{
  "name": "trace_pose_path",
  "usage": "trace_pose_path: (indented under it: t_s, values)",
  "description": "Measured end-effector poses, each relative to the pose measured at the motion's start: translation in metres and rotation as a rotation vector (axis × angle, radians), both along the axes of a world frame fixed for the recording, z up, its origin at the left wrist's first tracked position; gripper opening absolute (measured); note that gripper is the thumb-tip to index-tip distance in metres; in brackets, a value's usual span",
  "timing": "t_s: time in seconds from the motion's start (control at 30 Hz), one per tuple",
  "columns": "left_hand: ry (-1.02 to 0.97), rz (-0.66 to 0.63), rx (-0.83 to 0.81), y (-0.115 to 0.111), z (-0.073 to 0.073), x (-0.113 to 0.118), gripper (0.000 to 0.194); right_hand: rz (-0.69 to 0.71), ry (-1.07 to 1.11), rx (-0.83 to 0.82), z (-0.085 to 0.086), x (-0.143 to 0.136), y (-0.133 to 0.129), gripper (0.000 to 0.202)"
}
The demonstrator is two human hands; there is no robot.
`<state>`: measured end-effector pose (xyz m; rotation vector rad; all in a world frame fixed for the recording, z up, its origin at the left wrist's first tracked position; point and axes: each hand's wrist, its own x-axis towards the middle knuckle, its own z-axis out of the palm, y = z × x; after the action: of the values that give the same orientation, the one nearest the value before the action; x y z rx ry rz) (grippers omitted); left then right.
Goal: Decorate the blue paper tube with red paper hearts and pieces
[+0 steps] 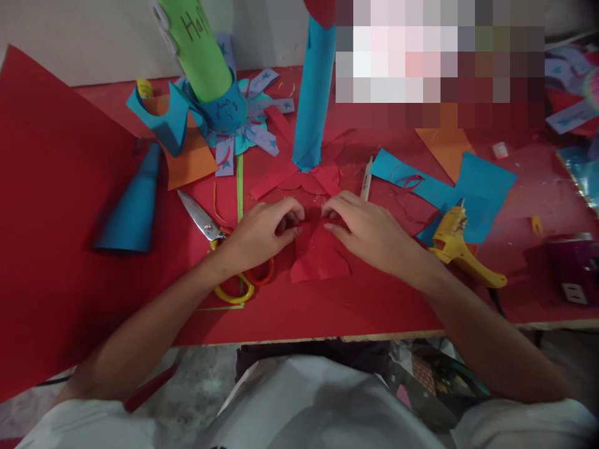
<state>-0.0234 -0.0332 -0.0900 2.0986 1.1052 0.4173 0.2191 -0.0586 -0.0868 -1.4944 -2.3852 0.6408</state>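
Note:
A small red paper cutout with a wavy lower edge lies on the red tabletop in front of me. My left hand has thumb and fingers pinched at its upper left corner. On the opposite corner my right hand pinches the same paper. Just beyond the hands stands a blue paper tube on a red petal-shaped paper base. Scissors with yellow and red handles lie partly under my left forearm. A yellow glue gun rests beside my right forearm.
A green paper tube with lettering stands at the back left. Nearby is a blue paper cone. Blue paper scraps, orange paper and a marker lie right of centre. A large red sheet rises at left.

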Motion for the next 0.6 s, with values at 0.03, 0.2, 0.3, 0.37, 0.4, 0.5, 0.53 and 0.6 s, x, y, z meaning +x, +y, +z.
trace_pose_path:
  t_s: [0.03,0.2,0.3,0.37,0.4,0.5,0.53,0.6]
  values:
    - [-0.028,0.004,-0.006,-0.001,0.000,0.000,0.014,-0.011,0.031,-0.007,-0.001,0.000,0.000,0.013]
    - [-0.115,-0.001,-0.006,-0.002,0.002,0.001,0.012,-0.071,0.176,-0.019,-0.005,-0.001,0.001,0.015]
    - [-0.152,0.002,0.013,-0.003,0.002,0.000,0.010,-0.089,0.251,-0.029,-0.006,0.002,0.003,0.014]
    - [-0.179,0.007,0.027,-0.003,0.002,-0.001,0.009,-0.096,0.271,-0.063,-0.005,0.004,0.005,0.013]
    - [-0.192,0.010,0.032,-0.003,0.002,-0.001,0.009,-0.099,0.278,-0.089,-0.004,0.005,0.006,0.013]
    - [-0.230,0.033,0.048,-0.002,0.002,-0.002,0.009,-0.123,0.355,-0.195,-0.002,0.007,0.009,0.018]
    - [-0.244,0.042,0.056,-0.002,0.002,-0.002,0.010,-0.137,0.404,-0.235,-0.001,0.008,0.009,0.021]
    - [-0.270,0.058,0.075,-0.002,0.001,-0.002,0.011,-0.161,0.516,-0.324,0.002,0.009,0.011,0.027]
